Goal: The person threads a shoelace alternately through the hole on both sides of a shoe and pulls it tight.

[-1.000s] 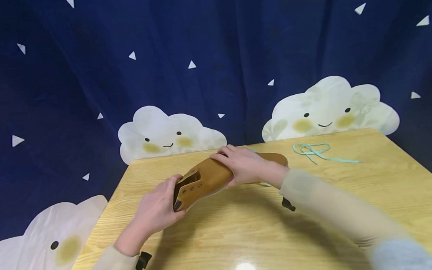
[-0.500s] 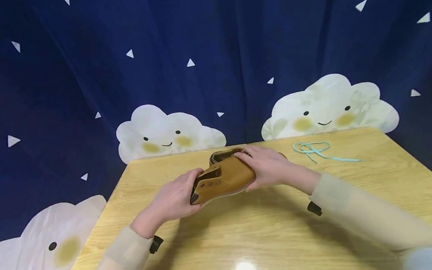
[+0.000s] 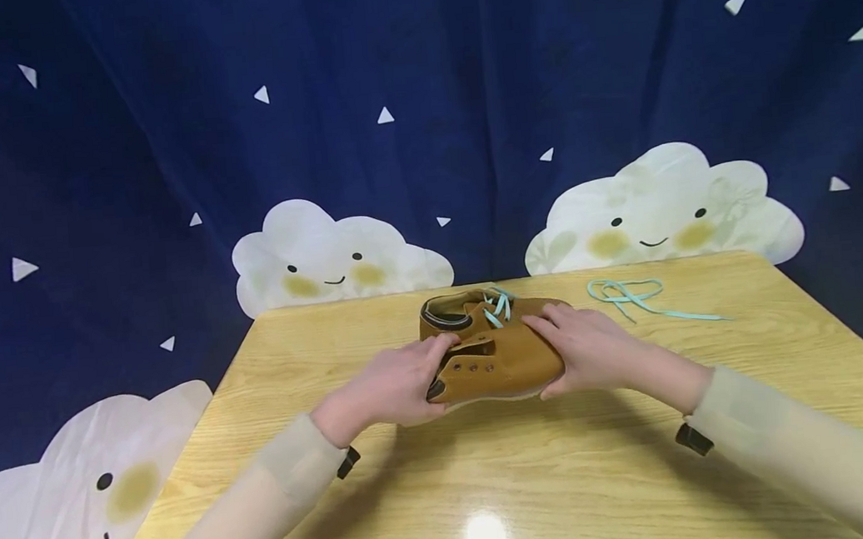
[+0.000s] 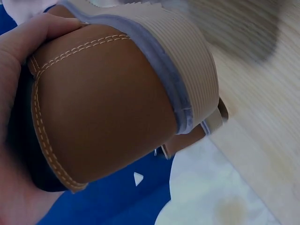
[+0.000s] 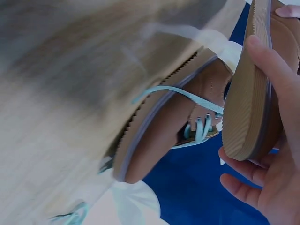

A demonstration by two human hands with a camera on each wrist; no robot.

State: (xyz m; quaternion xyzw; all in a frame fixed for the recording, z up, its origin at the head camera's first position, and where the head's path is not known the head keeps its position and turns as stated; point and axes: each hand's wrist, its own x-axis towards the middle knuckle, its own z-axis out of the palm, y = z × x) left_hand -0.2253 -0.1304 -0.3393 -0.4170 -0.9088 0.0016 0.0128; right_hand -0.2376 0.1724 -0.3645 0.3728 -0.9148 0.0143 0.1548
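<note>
You hold the brown shoe (image 3: 511, 362) up between both hands: the fingers of your left hand (image 3: 390, 387) curl round its heel end, and those of your right hand (image 3: 595, 350) grip its toe. Compared with a second ago, you've shifted it rightward, and just beyond it the laced shoe (image 5: 159, 136) now shows its collar and turquoise laces. Your held shoe is smooth, double-stitched at the heel, ribbed along the sole. A loose lace (image 3: 678, 314) loops beyond your right fingers on the wood-grained tabletop (image 3: 566, 477).

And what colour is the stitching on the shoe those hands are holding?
The stitching is pale cream; it shows best in the left wrist view.
</note>
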